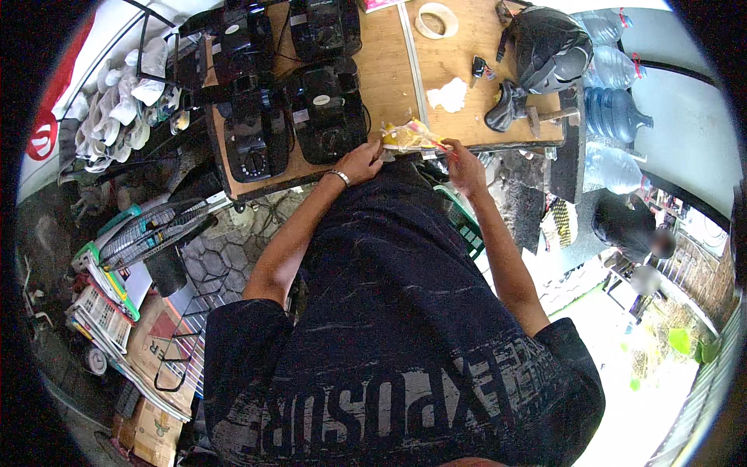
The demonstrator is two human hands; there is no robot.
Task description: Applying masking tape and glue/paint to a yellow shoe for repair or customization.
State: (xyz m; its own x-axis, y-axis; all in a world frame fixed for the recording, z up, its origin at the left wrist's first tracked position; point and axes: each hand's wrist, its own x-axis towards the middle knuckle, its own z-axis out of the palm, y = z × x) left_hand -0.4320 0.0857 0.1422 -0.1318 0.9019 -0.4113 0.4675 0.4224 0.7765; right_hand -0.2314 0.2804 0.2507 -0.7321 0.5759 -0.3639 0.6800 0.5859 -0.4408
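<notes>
A crumpled clear and yellow plastic bag [412,137] lies at the near edge of the wooden table [387,62], in front of my body. My left hand [361,164], with a light band at the wrist, is closed at the bag's left end. At the bag's right end, my right hand [465,171] pinches it by a red-edged part. What the bag contains, if anything, is too small to make out. Just left of my left hand stand black appliance bases with round knobs, the closest one [320,117] beside the bag.
On the table's right are a tape roll [436,21], keys [478,70], a white crumpled piece [447,95], a hammer [551,116] and a black bag [548,50]. Water jugs [611,113] line the right. A fan [156,233] stands left; a person [622,226] is at far right.
</notes>
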